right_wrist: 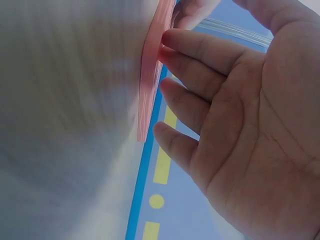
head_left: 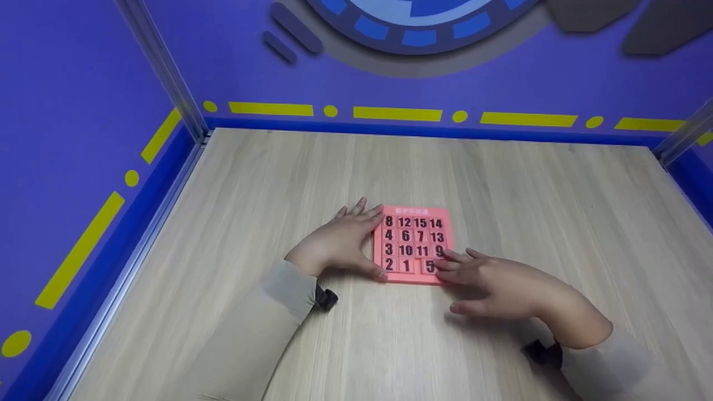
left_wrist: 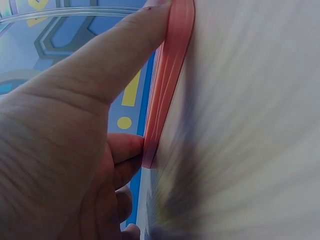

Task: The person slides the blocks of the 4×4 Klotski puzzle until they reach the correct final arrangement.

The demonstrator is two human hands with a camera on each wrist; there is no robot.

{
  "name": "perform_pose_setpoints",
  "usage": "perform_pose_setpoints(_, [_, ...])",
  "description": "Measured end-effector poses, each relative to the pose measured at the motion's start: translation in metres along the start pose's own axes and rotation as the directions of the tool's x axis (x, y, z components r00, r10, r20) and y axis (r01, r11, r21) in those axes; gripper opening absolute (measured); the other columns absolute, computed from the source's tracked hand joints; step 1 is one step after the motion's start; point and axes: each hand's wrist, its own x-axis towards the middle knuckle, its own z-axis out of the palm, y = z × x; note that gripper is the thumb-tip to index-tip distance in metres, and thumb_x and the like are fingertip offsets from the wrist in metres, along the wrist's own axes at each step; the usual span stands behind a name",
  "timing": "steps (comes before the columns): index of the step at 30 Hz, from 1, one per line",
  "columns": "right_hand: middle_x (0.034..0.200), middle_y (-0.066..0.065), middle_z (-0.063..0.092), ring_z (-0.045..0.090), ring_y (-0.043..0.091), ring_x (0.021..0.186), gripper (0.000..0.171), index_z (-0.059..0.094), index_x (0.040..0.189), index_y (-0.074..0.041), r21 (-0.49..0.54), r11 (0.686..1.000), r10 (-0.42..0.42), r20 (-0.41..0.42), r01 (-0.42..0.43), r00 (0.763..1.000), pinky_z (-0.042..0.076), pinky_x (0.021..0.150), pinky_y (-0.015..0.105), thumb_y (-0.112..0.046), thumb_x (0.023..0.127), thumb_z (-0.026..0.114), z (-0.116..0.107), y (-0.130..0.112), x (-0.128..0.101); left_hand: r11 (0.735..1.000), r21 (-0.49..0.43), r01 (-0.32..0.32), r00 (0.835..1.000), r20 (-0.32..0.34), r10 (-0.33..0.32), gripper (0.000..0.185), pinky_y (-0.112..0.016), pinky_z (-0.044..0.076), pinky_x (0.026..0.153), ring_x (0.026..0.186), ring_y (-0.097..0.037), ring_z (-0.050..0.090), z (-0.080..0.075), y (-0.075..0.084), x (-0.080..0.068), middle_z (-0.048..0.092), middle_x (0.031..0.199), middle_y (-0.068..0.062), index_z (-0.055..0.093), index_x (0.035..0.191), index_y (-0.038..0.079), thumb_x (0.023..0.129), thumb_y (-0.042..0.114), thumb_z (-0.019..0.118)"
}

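A pink sliding number puzzle [head_left: 412,279] lies flat on the table, its black-numbered tiles set in four rows. In the bottom row the tile marked 5 [head_left: 429,267] sits between the third and fourth columns, with fingers covering its right side. My left hand [head_left: 338,240] is spread along the puzzle's left side, thumb at the lower left corner and index finger at the upper left. Its fingers are fairly straight. From the right, my right hand [head_left: 490,284] reaches over the board with extended fingers, fingertips at the 5 and 9 tiles; its thumb is apart from the board.
The wooden table [head_left: 278,184] extends around the puzzle on all sides. Blue panels [head_left: 401,89] with yellow marks rise behind it and at the left, with metal posts at the corners. Dark straps [head_left: 326,298] are on both wrists.
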Motion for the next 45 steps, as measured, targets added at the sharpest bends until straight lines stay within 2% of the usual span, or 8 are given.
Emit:
perform_pose_setpoints(10, [0.177, 0.002, 0.052, 0.043, 0.036, 0.169, 0.073, 0.061, 0.165, -0.015, -0.001, 1.0, -0.018, -0.001, 0.018, 1.0, 0.033, 0.14, 0.064, -0.055, 0.105, 0.075, 0.007, -0.002, 0.005, 1.0, -0.003, -0.003, 1.0, -0.003, 0.003, 0.147, -0.056, -0.002, 0.148, 0.18, -0.031, -0.006, 0.0, 0.001, 0.0, 0.012, 0.193, 0.001, 0.023, 0.182, 0.013, 0.071, 0.076, 0.096])
perform_pose_setpoints(19, [0.176, 0.001, 0.053, 0.04, 0.037, 0.171, 0.07, 0.06, 0.166, -0.018, 0.046, 0.999, -0.015, -0.019, 0.016, 1.0, 0.031, 0.14, 0.065, -0.052, 0.106, 0.075, 0.005, 0.004, 0.005, 1.0, -0.02, 0.006, 1.0, 0.002, -0.006, 0.146, -0.055, -0.003, 0.148, 0.18, -0.03, -0.006, 0.0, 0.001, -0.003, 0.01, 0.193, 0.001, 0.022, 0.182, 0.014, 0.072, 0.076, 0.096])
perform_pose_setpoints(26, [0.183, 0.001, 0.043, 0.033, 0.037, 0.174, 0.07, 0.059, 0.167, -0.021, 0.046, 0.997, 0.063, -0.066, -0.06, 0.996, 0.031, 0.14, 0.063, -0.049, 0.105, 0.078, 0.002, 0.015, 0.002, 1.0, -0.017, 0.003, 1.0, 0.004, -0.003, 0.148, -0.055, -0.002, 0.147, 0.18, -0.03, -0.006, 0.0, 0.001, -0.002, 0.01, 0.193, 0.001, 0.021, 0.182, 0.014, 0.071, 0.078, 0.095])
perform_pose_setpoints(33, [0.185, -0.001, 0.038, 0.028, 0.038, 0.175, 0.078, 0.055, 0.169, -0.022, 0.063, 0.993, 0.105, -0.049, -0.102, 0.993, 0.032, 0.14, 0.064, -0.059, 0.104, 0.077, 0.002, 0.021, 0.001, 1.0, -0.019, -0.008, 1.0, -0.002, 0.008, 0.148, -0.055, -0.003, 0.148, 0.18, -0.031, -0.006, 0.0, 0.0, -0.001, 0.011, 0.193, -0.001, 0.021, 0.181, 0.012, 0.071, 0.076, 0.096])
perform_pose_setpoints(39, [0.182, 0.001, 0.042, 0.029, 0.039, 0.175, 0.072, 0.061, 0.165, -0.023, 0.078, 0.991, 0.108, -0.042, -0.104, 0.993, 0.03, 0.14, 0.066, -0.057, 0.104, 0.078, 0.0, 0.021, 0.002, 1.0, -0.019, -0.001, 1.0, -0.002, 0.001, 0.146, -0.054, -0.004, 0.148, 0.18, -0.03, -0.006, 0.0, 0.0, 0.0, 0.011, 0.193, -0.001, 0.021, 0.182, 0.013, 0.072, 0.073, 0.097])
perform_pose_setpoints(45, [0.175, 0.005, 0.053, 0.038, 0.037, 0.172, 0.067, 0.067, 0.16, -0.018, 0.049, 0.995, 0.09, -0.032, -0.089, 0.995, 0.028, 0.141, 0.066, -0.053, 0.104, 0.078, -0.001, 0.017, 0.001, 1.0, -0.01, -0.003, 1.0, 0.0, 0.003, 0.147, -0.056, -0.002, 0.148, 0.18, -0.03, -0.006, -0.001, 0.001, -0.001, 0.01, 0.193, -0.001, 0.02, 0.182, 0.012, 0.072, 0.075, 0.096])
